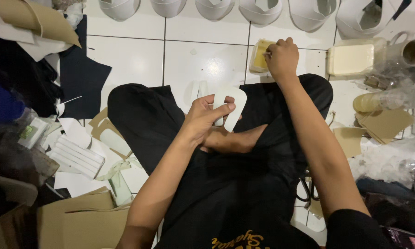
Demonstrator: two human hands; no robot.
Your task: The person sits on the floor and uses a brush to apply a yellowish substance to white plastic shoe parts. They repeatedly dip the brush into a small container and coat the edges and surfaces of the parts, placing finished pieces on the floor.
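Observation:
I sit cross-legged on a white tiled floor in black trousers. My left hand [206, 117] holds a white U-shaped cut piece [232, 105] above my lap, thumb across it. My right hand [281, 57] reaches forward, fingers pinched on a thin stick or brush whose tip is at a small square tub of yellowish paste [259, 59] on the floor. Two more white cut pieces [199, 91] lie on the tile just beyond my knees.
A row of white curved formed pieces [261, 10] lines the far edge. At right are a cream plastic jug [355, 57], a cardboard tube [412, 51], brown card pieces [385, 124] and scissors [306, 189]. At left lie dark fabric [80, 78], white strips [76, 154] and cardboard [85, 221].

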